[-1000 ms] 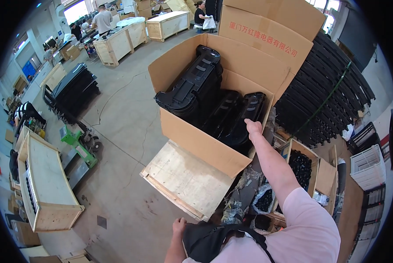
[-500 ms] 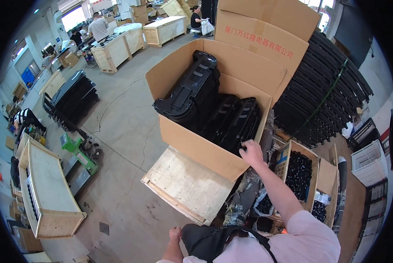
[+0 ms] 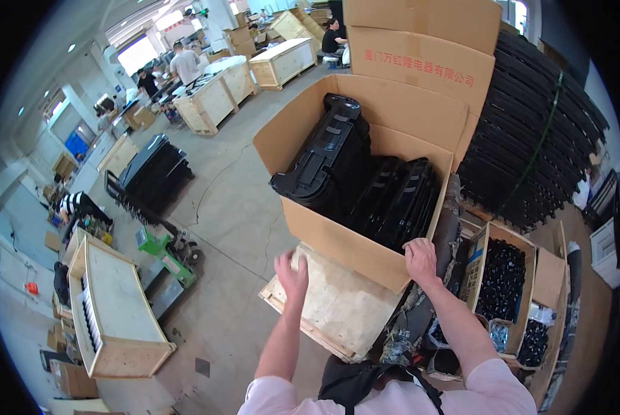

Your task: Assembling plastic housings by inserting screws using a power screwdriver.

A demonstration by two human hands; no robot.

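Reaching Toward a Big Cardboard Box

Resting on the near rim of the big cardboard box [image 3: 337, 242], the right hand [image 3: 420, 259] lay with its fingers curled loosely over the edge at the box's near right corner; it gripped nothing else. The left hand [image 3: 291, 275] was raised just in front of the box's near wall, fingers spread and open, holding nothing, and whether it touched the cardboard could not be told. Inside the box stood black plastic parts [image 3: 355, 183], packed upright in rows, the tallest at the box's far left. Under the box sat a wooden pallet [image 3: 327, 304], jutting out from its near side. To the right of the box were smaller cartons of black pieces [image 3: 500, 280], and behind those a tall stack of black panels [image 3: 531, 138]. Left of the box stood a green pallet jack [image 3: 164, 249] on the concrete floor [image 3: 227, 207].
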